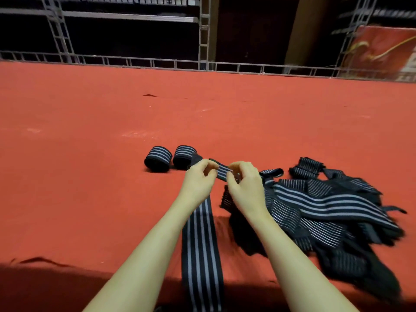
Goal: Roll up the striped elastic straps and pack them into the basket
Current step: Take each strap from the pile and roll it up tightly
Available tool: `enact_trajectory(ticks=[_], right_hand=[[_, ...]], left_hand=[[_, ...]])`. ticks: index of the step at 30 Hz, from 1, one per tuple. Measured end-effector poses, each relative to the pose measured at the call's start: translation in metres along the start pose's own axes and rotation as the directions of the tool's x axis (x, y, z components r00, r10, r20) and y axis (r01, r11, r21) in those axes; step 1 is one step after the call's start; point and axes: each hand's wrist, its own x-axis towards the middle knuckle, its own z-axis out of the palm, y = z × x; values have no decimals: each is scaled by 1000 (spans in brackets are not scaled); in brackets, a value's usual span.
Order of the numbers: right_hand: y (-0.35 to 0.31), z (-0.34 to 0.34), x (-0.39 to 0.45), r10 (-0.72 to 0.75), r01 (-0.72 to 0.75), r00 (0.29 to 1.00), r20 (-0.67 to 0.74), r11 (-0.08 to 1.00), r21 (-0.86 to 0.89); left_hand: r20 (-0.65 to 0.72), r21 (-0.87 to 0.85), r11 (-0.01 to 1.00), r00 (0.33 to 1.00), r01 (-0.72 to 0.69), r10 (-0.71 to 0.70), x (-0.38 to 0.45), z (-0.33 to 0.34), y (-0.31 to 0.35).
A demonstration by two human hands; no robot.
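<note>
Both hands, left [198, 179] and right [244, 183], pinch one strap [202, 239]; two rolled straps [157, 158] beside.

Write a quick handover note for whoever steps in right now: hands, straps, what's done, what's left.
Left hand and right hand both pinch the end of one strap, starting its roll; its tail runs toward the table's near edge.
Two rolled straps sit on the red table, left of the hands.
Unrolled pile lies to the right.
No basket in view.
Left: roll the rest, pack everything.
</note>
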Motion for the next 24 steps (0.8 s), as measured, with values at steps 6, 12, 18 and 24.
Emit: enact_trajectory(ticks=[6,12,18,24], right_hand=[[37,-47,-16,172,92,886,430,844,-529],[64,-63,-29,171,150,858,484,818,-555],[79,-81,-36,-78,253,917,390,871,-421],[74,-101,-12,-307,269,951,-27,871,-410]], left_hand=[[199,255,966,974,52,-105,-18,39,-5],[399,548,830,905,-106,-148,-37,64,-4],[256,567,817,965,-107,-51,-38,82,7],[134,325,925,977,-199,163,-25,95,33]])
